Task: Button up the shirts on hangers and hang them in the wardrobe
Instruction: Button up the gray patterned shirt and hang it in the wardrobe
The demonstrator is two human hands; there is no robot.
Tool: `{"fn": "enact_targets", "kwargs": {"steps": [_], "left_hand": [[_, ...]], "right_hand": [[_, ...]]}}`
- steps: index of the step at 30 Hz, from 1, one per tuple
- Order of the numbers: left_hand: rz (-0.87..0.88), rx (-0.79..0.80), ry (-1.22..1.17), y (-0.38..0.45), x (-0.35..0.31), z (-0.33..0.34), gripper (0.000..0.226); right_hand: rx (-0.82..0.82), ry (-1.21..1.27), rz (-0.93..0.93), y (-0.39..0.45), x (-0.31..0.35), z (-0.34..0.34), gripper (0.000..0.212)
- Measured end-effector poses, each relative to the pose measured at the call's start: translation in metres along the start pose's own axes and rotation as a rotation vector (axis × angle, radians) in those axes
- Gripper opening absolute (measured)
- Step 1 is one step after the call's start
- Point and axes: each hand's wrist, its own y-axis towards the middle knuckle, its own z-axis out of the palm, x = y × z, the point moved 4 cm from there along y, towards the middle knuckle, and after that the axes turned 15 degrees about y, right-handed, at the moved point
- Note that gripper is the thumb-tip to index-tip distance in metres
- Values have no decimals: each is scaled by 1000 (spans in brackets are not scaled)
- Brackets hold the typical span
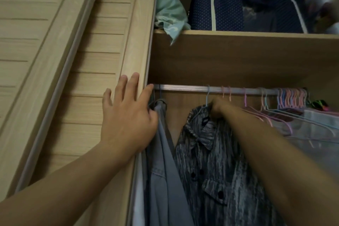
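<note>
The right hand grips the top of the hanger carrying a grey streaked shirt, its hook over the wardrobe rail. The left hand, fingers spread and straight, rests on the wardrobe door edge, beside a blue-grey shirt hanging at the rail's left end.

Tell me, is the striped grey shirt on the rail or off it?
On it. The striped shirt hangs from a hanger whose hook goes over the rail; the right hand holds the hanger's neck.
</note>
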Motion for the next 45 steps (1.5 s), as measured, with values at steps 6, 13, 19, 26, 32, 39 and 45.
{"fn": "enact_targets", "kwargs": {"steps": [6,13,19,26,32,39,45], "left_hand": [[1,20,3,0,-2,-2,71],[-3,4,-7,-3,-2,-2,71],[20,34,-7,-2,-6,1,72],[34,51,-17,-4,-6,-1,69],[31,95,-15,-11,-7,-3,69],[75,298,72,-70,-5,-17,73],[-82,610,-49,-199,-29,-63,66]], "right_hand": [[55,-62,-116,-6,-18,-1,32],[326,-334,-164,-79,-38,-29,76],[252,263,-118,-120,-73,-49,72],[160,910,-138,-120,-25,1,67],[188,993,-156,-125,22,35,63],[100,752,-408,-189,2,36,99],[171,238,-750,-288,-56,82,89]]}}
